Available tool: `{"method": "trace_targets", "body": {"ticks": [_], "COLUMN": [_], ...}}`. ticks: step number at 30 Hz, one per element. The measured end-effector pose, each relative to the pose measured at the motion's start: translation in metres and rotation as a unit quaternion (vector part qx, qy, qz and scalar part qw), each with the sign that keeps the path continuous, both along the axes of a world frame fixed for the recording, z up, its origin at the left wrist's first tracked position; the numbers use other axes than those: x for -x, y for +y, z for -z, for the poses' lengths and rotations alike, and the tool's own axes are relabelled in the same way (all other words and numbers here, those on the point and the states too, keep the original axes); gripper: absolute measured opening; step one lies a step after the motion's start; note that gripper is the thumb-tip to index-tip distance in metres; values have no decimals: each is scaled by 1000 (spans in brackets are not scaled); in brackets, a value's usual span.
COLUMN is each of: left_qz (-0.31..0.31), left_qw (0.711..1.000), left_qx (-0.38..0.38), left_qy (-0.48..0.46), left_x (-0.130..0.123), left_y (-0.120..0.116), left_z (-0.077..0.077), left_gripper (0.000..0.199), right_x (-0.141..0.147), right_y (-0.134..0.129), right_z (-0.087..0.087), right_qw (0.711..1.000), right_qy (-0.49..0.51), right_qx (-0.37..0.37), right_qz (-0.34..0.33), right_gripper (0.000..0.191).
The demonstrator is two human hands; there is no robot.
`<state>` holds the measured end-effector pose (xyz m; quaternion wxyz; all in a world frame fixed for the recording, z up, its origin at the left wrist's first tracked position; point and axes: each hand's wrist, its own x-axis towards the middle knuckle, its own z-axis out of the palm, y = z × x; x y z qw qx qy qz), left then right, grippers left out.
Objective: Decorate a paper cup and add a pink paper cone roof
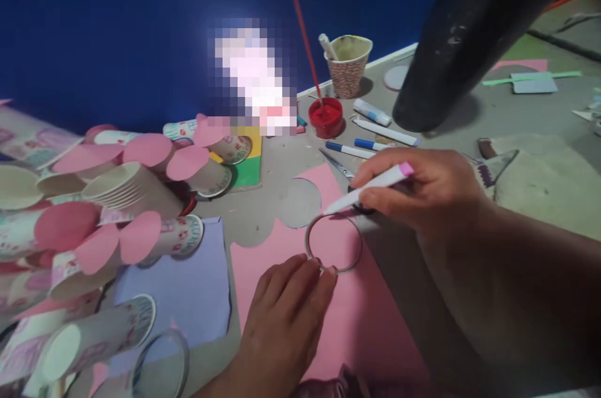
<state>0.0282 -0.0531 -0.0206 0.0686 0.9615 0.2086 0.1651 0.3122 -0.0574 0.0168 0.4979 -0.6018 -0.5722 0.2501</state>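
My right hand [417, 188] grips a white marker [361, 193] with a pink end, its tip at the upper left edge of a thin ring [306, 236]. The ring lies flat on a pink sheet [370, 316] with rounded cut-outs along its upper edge. The fingertips of my left hand [286, 316] press on the ring's lower edge, and that hand rests on the sheet. Scissors [339, 165] lie partly hidden behind my right hand.
Decorated paper cups [181, 238] with pink paper discs crowd the left, some over a lilac sheet [206, 298]. Behind stand a red pot [326, 117], a patterned cup [348, 69] and markers [385, 132]. A dark post [436, 66] rises at the right.
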Motion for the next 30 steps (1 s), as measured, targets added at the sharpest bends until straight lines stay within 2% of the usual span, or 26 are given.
{"method": "trace_targets", "body": {"ticks": [4, 7, 11, 17, 23, 30], "left_qz": [0, 14, 8, -20, -38, -42], "left_qw": [1000, 999, 1000, 997, 995, 995], "left_qx": [-23, -33, -19, 52, 90, 85], "left_qy": [7, 10, -10, -56, -28, -12], "left_x": [2, 1, -2, -11, -12, -10], "left_y": [-4, -4, -3, -3, -4, -5], "left_z": [0, 2, 3, -2, -1, 3], "left_gripper": [37, 34, 29, 21, 20, 17], "right_x": [13, 20, 24, 26, 27, 29], "right_y": [-6, -8, -9, -9, -8, -7], "right_z": [1, 5, 9, 13, 20, 19], "right_qw": [993, 986, 981, 974, 965, 953], "right_qy": [-66, -98, -119, -142, -167, -219], "right_qx": [-36, -56, -65, -38, -86, -79], "right_qz": [-88, -120, -141, -170, -184, -193], "right_gripper": [19, 15, 8, 8, 9, 17]}}
